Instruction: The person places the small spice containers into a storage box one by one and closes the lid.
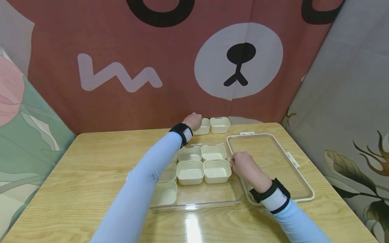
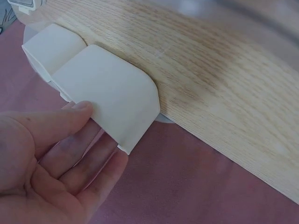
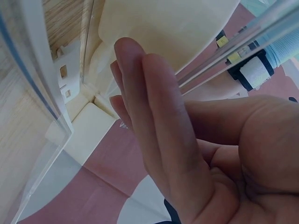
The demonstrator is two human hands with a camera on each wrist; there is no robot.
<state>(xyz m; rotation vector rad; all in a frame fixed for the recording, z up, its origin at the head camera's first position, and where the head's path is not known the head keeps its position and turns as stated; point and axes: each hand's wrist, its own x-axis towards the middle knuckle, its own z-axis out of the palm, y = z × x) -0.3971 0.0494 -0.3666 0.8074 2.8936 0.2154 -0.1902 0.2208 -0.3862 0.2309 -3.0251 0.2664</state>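
My left hand (image 1: 193, 120) reaches to the back edge of the table. Its thumb and fingers pinch the rim of a small cream storage box (image 2: 117, 88), tipped up in the left wrist view. A second cream box (image 1: 220, 125) stands just right of it. My right hand (image 1: 247, 168) is at the right side of a clear plastic tray (image 1: 209, 203), its thumb and long fingers holding the rim. Inside that tray sit several cream boxes (image 1: 217, 171); my left arm hides part of the left ones. The right thumb tip is hidden behind the fingers.
To the tray's right lies a clear lid (image 1: 273, 162) with a white frame and side clips, partly under my right wrist. A wooden table (image 1: 91, 168) carries everything. Behind it hangs a red-brown cloth (image 1: 170, 101) with a bear face; patterned cloths hang at both sides.
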